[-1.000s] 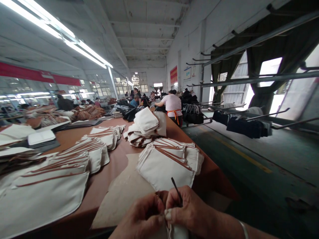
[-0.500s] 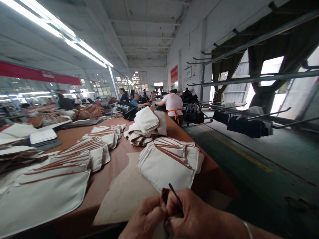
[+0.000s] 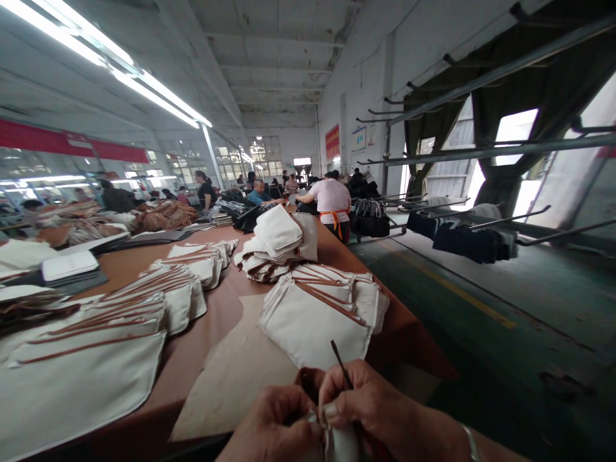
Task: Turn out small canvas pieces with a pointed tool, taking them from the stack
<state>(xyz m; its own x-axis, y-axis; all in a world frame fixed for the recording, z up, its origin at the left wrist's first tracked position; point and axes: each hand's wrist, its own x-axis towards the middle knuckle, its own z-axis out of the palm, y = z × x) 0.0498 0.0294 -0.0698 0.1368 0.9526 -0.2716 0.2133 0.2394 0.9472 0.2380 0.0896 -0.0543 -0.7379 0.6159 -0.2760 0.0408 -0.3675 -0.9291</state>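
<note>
My left hand point(image 3: 274, 427) and my right hand point(image 3: 370, 407) meet at the bottom edge of the view, over the near edge of the brown table point(image 3: 226, 314). Both pinch a small white fabric piece point(image 3: 339, 443) with a brown trim; most of it is hidden below the frame. A thin dark tool point(image 3: 341, 363) sticks up from my right hand's fingers. Just beyond my hands lies a stack of white pouches with brown zips point(image 3: 317, 314).
More white pouch stacks point(image 3: 120, 321) cover the table's left side, with a taller pile point(image 3: 276, 244) further back. A tan paper sheet point(image 3: 235, 378) lies near me. A person in a pink top point(image 3: 332, 205) stands at the far end. Metal racks with dark cloth point(image 3: 462, 240) line the right aisle.
My hands stay together at the fabric piece with small finger movements; the white piece shows again between them. The view has shifted slightly. People at the far end have moved.
</note>
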